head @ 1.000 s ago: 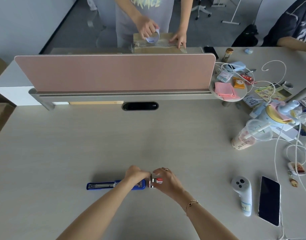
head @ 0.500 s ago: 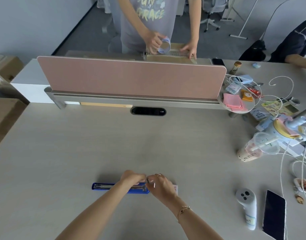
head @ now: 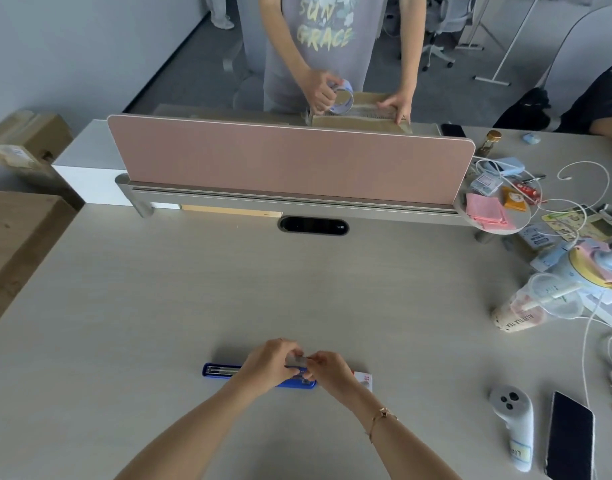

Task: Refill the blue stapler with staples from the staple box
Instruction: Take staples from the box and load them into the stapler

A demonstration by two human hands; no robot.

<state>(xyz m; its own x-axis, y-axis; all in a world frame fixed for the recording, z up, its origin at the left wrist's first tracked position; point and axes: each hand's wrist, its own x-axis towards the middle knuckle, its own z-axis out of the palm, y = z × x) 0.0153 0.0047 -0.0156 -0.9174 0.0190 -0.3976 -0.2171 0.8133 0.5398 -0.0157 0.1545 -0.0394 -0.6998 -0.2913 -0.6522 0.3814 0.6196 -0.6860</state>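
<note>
The blue stapler [head: 221,371] lies opened out flat on the pale table, its long axis left to right. My left hand [head: 269,362] and my right hand [head: 327,370] meet above its right half. Between their fingertips is a small silvery strip of staples [head: 296,360], pinched by both hands just over the stapler. The white staple box [head: 365,380] with a red mark lies on the table behind my right wrist, mostly hidden. A thin bracelet circles that wrist.
A grey handheld device [head: 512,424] and a black phone [head: 570,434] lie at the right front. Cups, cables and small items [head: 540,306] crowd the right side. A pink divider [head: 290,161] crosses the back; a person tapes a box beyond it. Cardboard boxes [head: 17,244] stand left.
The staple box left my right hand and now lies on the table. Both hands now pinch a staple strip over the stapler. The view has tilted upward.
</note>
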